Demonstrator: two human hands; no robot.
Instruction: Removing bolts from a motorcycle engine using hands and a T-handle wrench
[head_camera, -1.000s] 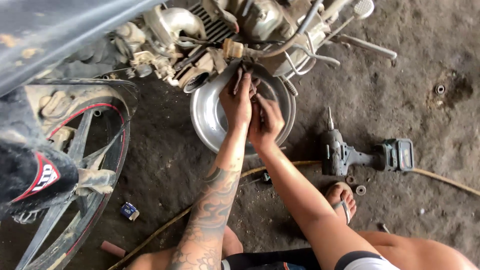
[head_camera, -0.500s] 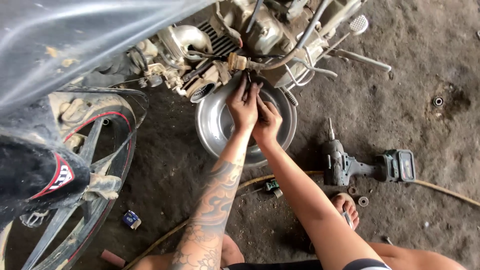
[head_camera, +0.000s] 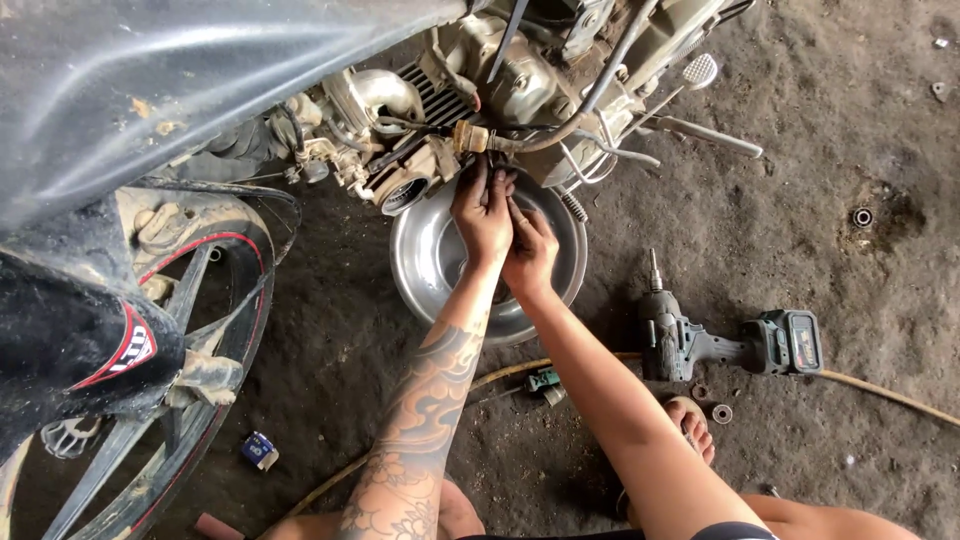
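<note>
dirt floor (head_camera: 800, 180) lay bare, dark and oil-stained, under a motorcycle engine (head_camera: 500, 90), with a spoked front wheel (head_camera: 190, 330) at the left edge. sat below the engine: a round metal basin (head_camera: 430, 260). lay well to the right of it: a cordless impact wrench (head_camera: 720, 340), a thin hose (head_camera: 880, 395) behind it, loose washers (head_camera: 720, 412) just beside a sandalled foot (head_camera: 690, 425).

left hand (head_camera: 482, 212), on a tattooed forearm, was raised over the basin, fingers pinched on a small part at the engine's underside, right below a brass fitting (head_camera: 468, 137). right hand (head_camera: 530, 250) pressed against the left, fingers curled toward the same spot; could not tell whether clenched on anything.

small part mostly hidden between the fingers, too small to name. engine top cut off by the frame.
</note>
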